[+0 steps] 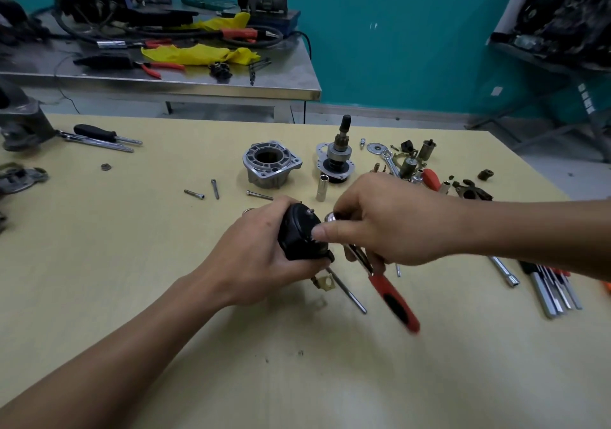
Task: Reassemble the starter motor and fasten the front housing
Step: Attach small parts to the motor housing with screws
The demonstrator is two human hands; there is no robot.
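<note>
The grip of the left hand (258, 256) is clasping the black motor body (299, 233) low over the table (165, 296) while the right hand (390, 223), holding a red-handled ratchet (393, 296), is seemingly tightening its end, the front housing (271, 164) lying behind, waiting to be fitted next.

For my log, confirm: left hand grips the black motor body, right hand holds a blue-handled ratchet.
Not blue: the head view shows the left hand grips the black motor body and the right hand holds a red-and-black-handled ratchet.
</note>
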